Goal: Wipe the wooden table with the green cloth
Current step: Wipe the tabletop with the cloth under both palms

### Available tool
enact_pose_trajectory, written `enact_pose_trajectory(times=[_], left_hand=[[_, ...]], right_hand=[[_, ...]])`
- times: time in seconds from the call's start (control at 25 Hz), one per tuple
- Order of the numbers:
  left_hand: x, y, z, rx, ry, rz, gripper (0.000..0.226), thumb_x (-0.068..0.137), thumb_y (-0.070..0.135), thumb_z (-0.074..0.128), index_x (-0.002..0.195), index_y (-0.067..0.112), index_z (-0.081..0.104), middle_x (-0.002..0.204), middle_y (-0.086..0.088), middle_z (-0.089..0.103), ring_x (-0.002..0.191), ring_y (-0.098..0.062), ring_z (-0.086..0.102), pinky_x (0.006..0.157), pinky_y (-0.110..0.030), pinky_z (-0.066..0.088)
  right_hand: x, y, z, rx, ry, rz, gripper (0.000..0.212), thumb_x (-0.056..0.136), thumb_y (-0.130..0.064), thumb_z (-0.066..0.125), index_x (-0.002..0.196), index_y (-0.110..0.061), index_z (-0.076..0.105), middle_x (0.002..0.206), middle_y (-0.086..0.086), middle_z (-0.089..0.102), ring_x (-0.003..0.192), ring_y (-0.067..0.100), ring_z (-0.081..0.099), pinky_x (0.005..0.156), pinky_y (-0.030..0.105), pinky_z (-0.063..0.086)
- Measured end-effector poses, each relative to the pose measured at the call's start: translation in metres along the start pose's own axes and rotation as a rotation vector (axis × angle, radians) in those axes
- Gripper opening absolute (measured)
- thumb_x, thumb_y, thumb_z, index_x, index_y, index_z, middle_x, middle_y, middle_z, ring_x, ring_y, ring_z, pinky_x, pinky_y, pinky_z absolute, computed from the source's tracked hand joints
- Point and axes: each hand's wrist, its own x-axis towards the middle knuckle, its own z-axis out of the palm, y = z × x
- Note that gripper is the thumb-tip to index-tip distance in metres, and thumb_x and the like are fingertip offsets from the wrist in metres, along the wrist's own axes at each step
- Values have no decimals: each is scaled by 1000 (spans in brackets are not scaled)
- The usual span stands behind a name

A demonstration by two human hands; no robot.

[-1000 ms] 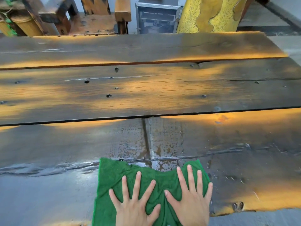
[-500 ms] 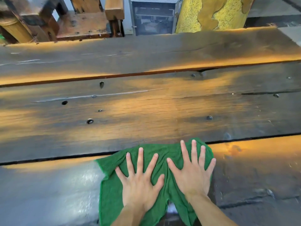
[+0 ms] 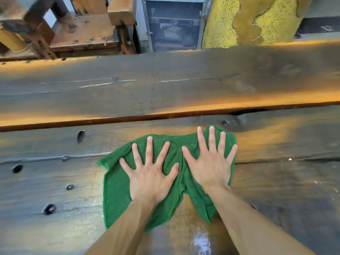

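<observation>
Green cloth [image 3: 117,184] had slid from near plank onto middle plank of wooden table [image 3: 165,89] | left hand [image 3: 150,173], right hand [image 3: 211,166] flat, fingers splayed, pressing it, not gripping | wet sheen behind; far plank judged unwiped.

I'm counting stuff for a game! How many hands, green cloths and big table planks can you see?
Hands: 2, left hand and right hand
Green cloth: 1
Table planks: 2, far plank and near plank
Total: 5
</observation>
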Motion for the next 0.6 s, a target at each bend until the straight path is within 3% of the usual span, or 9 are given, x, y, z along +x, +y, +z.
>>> enact_pose_trajectory(times=[0.6], left_hand=[[367, 40, -75, 1, 121, 134, 69, 88, 83, 12, 151, 62, -4, 169, 7, -13, 154, -38, -14, 110, -77, -10]], right_hand=[[349, -53, -36, -50, 70, -55, 73, 95, -75, 13, 159, -43, -4, 169, -8, -8, 155, 26, -9, 120, 63, -7]])
